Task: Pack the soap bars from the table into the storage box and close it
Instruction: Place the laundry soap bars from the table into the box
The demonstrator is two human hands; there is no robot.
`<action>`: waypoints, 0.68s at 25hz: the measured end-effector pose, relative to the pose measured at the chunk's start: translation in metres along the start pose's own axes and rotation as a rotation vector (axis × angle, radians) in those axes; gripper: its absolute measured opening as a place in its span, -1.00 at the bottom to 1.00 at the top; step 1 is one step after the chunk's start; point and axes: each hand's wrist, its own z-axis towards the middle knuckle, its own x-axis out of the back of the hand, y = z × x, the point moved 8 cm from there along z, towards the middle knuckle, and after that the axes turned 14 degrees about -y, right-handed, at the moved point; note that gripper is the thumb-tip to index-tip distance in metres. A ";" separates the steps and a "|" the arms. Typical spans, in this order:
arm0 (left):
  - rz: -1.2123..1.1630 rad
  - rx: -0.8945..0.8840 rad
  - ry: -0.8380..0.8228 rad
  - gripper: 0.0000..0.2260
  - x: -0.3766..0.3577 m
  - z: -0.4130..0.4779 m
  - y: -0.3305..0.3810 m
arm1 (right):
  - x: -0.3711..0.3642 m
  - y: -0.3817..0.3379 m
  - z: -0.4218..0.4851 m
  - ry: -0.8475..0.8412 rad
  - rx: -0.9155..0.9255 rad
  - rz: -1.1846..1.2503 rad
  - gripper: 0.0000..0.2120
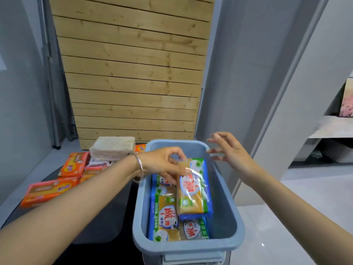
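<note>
A blue-grey storage box (236, 213) stands open at the table's right end, with several yellow soap bars in blue-green wrappers lying inside. My left hand (164, 163) reaches over the box and pinches the top end of one such soap bar (193, 190), which is tilted above the others. My right hand (231, 152) hovers over the box's far right rim with fingers spread and nothing in it. On the table to the left lie several orange-wrapped soap bars (48, 192) and a white wrapped soap block (112, 148).
The dark table (107, 217) carries a dark lid-like panel beside the box. A wooden slatted panel (133, 69) leans against the wall behind. Grey walls stand left and right; a white tiled floor (286, 217) lies to the right.
</note>
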 end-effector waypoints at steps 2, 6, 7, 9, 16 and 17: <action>0.041 0.081 -0.079 -0.79 -0.020 0.008 -0.013 | 0.004 0.002 0.001 0.019 0.027 -0.039 -0.96; 0.287 0.141 -0.149 -0.76 -0.047 0.026 -0.025 | -0.023 0.016 -0.001 -0.049 0.115 -0.359 -0.91; 0.437 0.155 -0.142 -0.75 -0.045 0.026 -0.025 | -0.030 0.018 -0.001 -0.077 0.126 -0.467 -0.86; 0.589 0.173 -0.162 -0.70 -0.044 0.025 -0.024 | -0.036 0.020 -0.001 -0.127 0.117 -0.605 -0.81; 1.160 0.286 -0.282 -0.60 -0.050 0.023 -0.031 | -0.040 0.020 0.001 -0.170 0.066 -0.773 -0.77; 1.174 0.296 -0.281 -0.60 -0.049 0.022 -0.032 | -0.040 0.020 0.000 -0.168 0.064 -0.767 -0.77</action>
